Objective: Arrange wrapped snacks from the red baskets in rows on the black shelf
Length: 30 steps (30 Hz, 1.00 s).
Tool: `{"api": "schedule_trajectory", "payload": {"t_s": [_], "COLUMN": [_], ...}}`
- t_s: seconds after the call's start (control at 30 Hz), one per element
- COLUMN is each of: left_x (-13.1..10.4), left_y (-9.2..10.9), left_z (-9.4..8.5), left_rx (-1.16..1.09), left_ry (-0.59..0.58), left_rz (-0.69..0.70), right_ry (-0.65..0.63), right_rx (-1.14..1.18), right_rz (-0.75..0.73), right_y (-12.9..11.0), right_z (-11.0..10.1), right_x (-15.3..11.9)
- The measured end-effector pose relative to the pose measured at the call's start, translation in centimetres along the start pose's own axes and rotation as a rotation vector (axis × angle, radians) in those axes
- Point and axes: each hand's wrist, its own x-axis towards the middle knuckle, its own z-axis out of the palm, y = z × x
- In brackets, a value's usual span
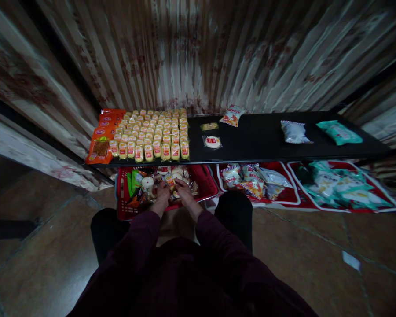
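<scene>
My left hand (163,193) and my right hand (184,193) reach into a red basket (204,181) under the shelf's front edge. A small yellow wrapped cake (169,179) sits between them, with the fingers of both hands closed at its sides. Around my hands the basket holds round white wrapped cakes (147,182) and green snack bags (134,181). Above, on the black shelf (257,143), small yellow wrapped cakes (148,136) stand in close rows. An orange snack bag (100,132) lies at their left end. The exact finger grip is small and dim.
A flat yellow packet (209,126), a round white wrapped cake (212,141), a white-and-orange bag (232,115), a silvery bag (295,132) and a teal bag (339,132) lie farther right. Two more red baskets (293,189) of bagged snacks stand below. Pleated curtains (191,53) hang behind.
</scene>
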Motion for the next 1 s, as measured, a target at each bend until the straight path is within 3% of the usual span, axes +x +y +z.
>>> {"api": "schedule_trajectory", "payload": {"t_s": [0.2,0.4,0.57,0.87,1.0], "left_x": [-0.4,-0.7,-0.9,-1.1,-1.0], "left_y": [0.6,0.8,0.6,0.5,0.5], "left_z": [-0.1,-0.2,-0.3,-0.4,-0.2], "left_rx": [0.003,-0.049,-0.103,-0.146,-0.075], "left_ry": [0.043,-0.093,-0.132,-0.115,-0.025], "left_rz": [-0.056,-0.063,-0.090,-0.034,-0.048], "right_ry": [-0.036,-0.057,-0.072,-0.114,-0.087], "right_rx": [0.065,0.093,0.079,0.077,0.050], "right_rz": [0.023,0.020,0.002,-0.078,-0.090], "right_y": [0.4,0.3,0.1,-0.2,-0.3], "right_z": [0.1,-0.4,-0.7,-0.7,-0.7], "right_x": [-0.1,-0.4,-0.4,-1.0,-1.1]}}
